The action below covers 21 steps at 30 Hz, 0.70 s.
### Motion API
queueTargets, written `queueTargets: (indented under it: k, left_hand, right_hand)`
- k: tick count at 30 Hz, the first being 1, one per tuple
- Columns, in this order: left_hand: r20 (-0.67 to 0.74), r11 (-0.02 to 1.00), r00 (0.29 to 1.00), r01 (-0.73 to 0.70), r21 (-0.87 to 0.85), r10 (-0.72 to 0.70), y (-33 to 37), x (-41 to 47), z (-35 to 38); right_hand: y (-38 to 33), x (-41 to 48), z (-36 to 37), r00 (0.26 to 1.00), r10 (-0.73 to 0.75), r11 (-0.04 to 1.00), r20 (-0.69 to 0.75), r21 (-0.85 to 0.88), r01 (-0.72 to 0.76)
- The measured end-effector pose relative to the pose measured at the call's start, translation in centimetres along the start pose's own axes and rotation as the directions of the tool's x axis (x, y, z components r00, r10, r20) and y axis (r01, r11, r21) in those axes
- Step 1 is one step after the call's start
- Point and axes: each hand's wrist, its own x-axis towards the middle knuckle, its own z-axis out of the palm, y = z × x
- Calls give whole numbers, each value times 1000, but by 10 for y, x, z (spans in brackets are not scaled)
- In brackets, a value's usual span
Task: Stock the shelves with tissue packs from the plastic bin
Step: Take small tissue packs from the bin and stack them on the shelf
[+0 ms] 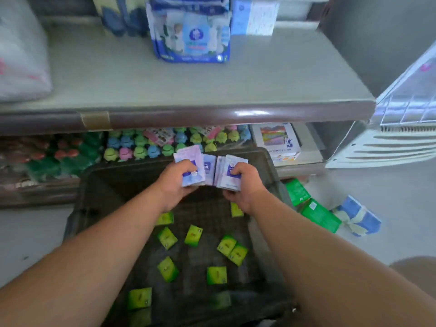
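Both hands hold a row of purple-and-white tissue packs [210, 169] over the far end of the dark plastic bin [99, 185]. My left hand [175, 182] grips the left end of the row and my right hand [243, 187] grips the right end. Several small green tissue packs [193, 235] lie scattered on the bin's floor below my forearms. The grey shelf [165, 83] lies above and beyond the bin.
A blue tissue multipack [191, 36] and a pale box [256, 17] stand at the shelf's back. A white bag [21, 57] sits at its left. Colourful small items [151, 145] fill the lower shelf. Green packs [316, 208] and a blue-white bundle [358, 218] lie on the floor at right.
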Motion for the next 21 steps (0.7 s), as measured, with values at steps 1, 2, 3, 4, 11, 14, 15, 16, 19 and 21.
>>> queueTargets:
  k: [1, 2, 3, 4, 11, 14, 15, 16, 19, 21]
  left_hand:
    - [31, 999, 999, -38, -39, 39, 19, -12, 2]
    - [52, 995, 996, -74, -63, 78, 38, -23, 4]
    - [70, 992, 991, -108, -71, 113, 54, -34, 6]
    - [97, 987, 984, -144, -67, 150, 69, -46, 8]
    - [163, 887, 894, -440, 143, 417, 146, -111, 35]
    - [117, 841, 847, -530, 110, 519, 169, -132, 47]
    - [96, 837, 842, -539, 95, 532, 178, -136, 50]
    - [83, 831, 834, -552, 75, 546, 186, -141, 53]
    - [103, 805, 802, -593, 14, 589, 211, -148, 64]
    - [121, 791, 783, -611, -36, 611, 228, -151, 73]
  right_hand:
    - [-16, -15, 7, 999, -39, 999, 24, 14, 38]
    - [-32, -31, 15, 996, -77, 997, 44, 26, 76]
    - [-46, -45, 24, 991, -114, 993, 71, 41, 111]
    - [-58, -61, 30, 983, -153, 988, 105, 44, 149]
    - [-123, -156, 62, 814, -521, 839, 258, -21, 544]
    - [-149, -187, 64, 735, -642, 751, 219, -14, 660]
    - [-158, -197, 63, 720, -662, 737, 211, 2, 676]
    - [-166, -207, 64, 709, -673, 729, 212, 25, 684]
    - [-184, -234, 70, 643, -723, 675, 255, 62, 735]
    - [-192, -250, 75, 590, -750, 635, 299, 76, 769]
